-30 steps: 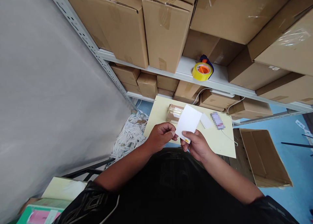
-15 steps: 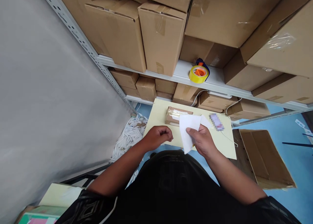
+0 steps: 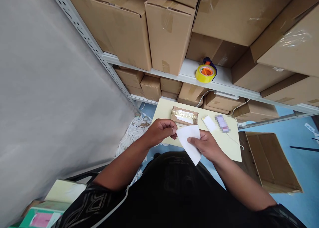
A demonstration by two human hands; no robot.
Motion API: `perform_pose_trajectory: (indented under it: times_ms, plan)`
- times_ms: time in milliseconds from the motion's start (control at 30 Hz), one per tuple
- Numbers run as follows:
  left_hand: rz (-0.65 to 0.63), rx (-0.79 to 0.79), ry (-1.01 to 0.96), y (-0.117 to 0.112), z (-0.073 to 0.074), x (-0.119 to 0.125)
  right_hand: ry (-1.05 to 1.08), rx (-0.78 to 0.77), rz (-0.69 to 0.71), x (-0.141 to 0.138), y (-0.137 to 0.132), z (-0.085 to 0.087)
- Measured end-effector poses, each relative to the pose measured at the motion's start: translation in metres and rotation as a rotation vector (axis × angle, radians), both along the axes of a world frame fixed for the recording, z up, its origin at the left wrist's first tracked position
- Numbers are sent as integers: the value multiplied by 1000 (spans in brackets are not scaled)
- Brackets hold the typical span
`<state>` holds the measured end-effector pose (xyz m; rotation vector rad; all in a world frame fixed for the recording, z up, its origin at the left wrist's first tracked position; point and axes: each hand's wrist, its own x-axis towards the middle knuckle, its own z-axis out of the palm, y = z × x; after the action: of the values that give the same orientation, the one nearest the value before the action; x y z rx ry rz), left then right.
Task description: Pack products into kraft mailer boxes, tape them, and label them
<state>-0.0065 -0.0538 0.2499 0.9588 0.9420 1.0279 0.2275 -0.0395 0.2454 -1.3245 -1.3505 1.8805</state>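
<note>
Paper sheet [image 3: 188,135] between the hands, over the near edge of a desk [image 3: 234,151].
Gripped in right hand [image 3: 208,145], thumb on top; met at one corner by curled left hand [image 3: 161,133], pinching or just touching, impossible to tell. Beyond, on the desk: taped box [image 3: 184,117], with white card [image 3: 209,123] to its right. Farther, on a shelf [image 3: 183,69]: yellow tape roll [image 3: 204,76], near cardboard boxes [image 3: 169,38].

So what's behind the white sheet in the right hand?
Past the upper edge of the sheet, the taped box lies on the pale table. The right hand has its thumb in front; its other fingers are partly hidden, and anything directly behind is covered.
</note>
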Motion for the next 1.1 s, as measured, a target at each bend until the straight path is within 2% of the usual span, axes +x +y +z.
perform_pose_trajectory:
  times_ms: [300, 600, 1100]
  plan:
    - [-15, -47, -21, -3, -4, 2, 38, -47, 45, 3, -4, -4]
    - [-46, -9, 13, -6, -10, 2, 32, -97, 63, 4, -6, -7]
    - [-248, 14, 88, -9, -10, -7, 82, -251, 184, 10, -3, -8]
